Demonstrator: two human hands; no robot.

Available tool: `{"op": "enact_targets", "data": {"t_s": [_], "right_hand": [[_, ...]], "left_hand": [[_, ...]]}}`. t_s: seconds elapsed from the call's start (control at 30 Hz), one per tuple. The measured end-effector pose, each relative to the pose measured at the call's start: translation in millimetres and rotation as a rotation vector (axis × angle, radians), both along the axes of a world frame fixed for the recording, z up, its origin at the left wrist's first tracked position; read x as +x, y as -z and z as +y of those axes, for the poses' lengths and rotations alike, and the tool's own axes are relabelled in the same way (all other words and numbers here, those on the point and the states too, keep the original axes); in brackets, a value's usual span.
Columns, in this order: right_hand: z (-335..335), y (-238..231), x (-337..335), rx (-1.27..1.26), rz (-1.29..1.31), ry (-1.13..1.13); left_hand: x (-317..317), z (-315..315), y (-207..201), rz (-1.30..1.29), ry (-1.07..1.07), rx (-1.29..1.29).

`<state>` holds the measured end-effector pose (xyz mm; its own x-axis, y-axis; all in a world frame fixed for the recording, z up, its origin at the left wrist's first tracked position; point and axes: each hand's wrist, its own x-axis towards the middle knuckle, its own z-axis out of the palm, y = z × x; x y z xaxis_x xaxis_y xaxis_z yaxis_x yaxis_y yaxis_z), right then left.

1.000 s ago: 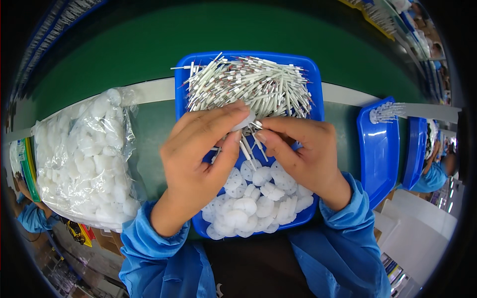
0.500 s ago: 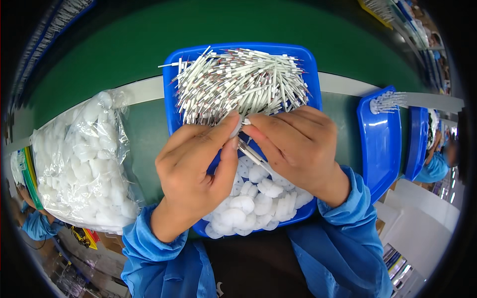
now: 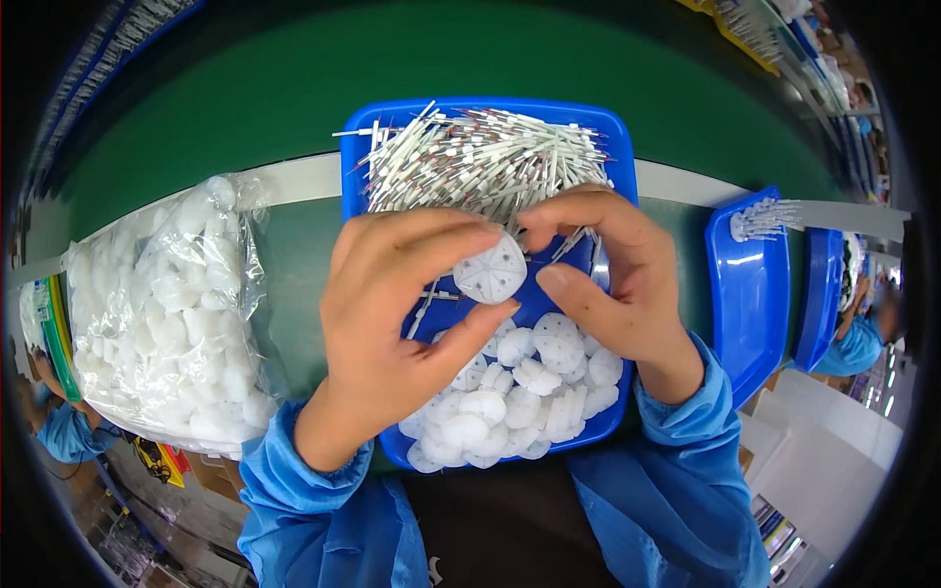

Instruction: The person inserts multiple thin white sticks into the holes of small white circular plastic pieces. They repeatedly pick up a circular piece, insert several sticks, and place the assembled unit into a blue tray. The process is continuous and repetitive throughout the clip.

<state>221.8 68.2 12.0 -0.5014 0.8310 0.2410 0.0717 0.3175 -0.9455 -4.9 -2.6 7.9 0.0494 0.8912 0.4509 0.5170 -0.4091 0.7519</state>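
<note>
My left hand point(image 3: 392, 304) pinches a round white plastic disc point(image 3: 490, 271) by its edge, between thumb and fingers. Small dark holes and radial lines show on its face. Just right of the disc, my right hand point(image 3: 613, 274) has its thumb and forefinger apart, with no disc between them. A few thin rods point(image 3: 571, 242) show by its curled fingers; whether they are held or lie in the tray, I cannot tell. Beneath both hands is a blue tray point(image 3: 629, 147). Its far half holds a heap of thin white-and-metal rods point(image 3: 490, 157), its near half a pile of white discs point(image 3: 510, 402).
Left of the tray stands a clear plastic bag point(image 3: 167, 314) full of white pieces. To the right, another blue tray point(image 3: 750, 294) holds a small bunch of rods point(image 3: 765, 220) at its far end. A green work surface point(image 3: 441, 49) spreads behind. Other people's blue sleeves show at both sides.
My hands have moved apart from a close pinch. The disc, edge-on before, now shows its face in my left hand. My right thumb and forefinger have spread.
</note>
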Motion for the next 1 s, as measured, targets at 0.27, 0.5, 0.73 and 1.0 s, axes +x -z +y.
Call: {"op": "enact_targets", "data": {"t_s": [0.27, 0.5, 0.73, 1.0], "right_hand": [[-11.0, -0.4, -10.0, -0.093, 0.025, -0.047], [-13.8, 0.7, -8.5, -0.308, 0.201, -0.126], [-11.8, 3.8, -10.7, -0.215, 0.147, -0.092], [-4.0, -8.1, 6.2, 0.029, -0.196, -0.001]], "left_hand": [[10.3, -1.9, 4.1, 0.064, -0.027, 0.167], [10.5, -1.8, 7.3, 0.054, -0.03, 0.198], [11.7, 0.4, 7.8, 0.026, 0.007, 0.211], [5.5, -3.1, 4.5, -0.202, 0.057, 0.04]]}}
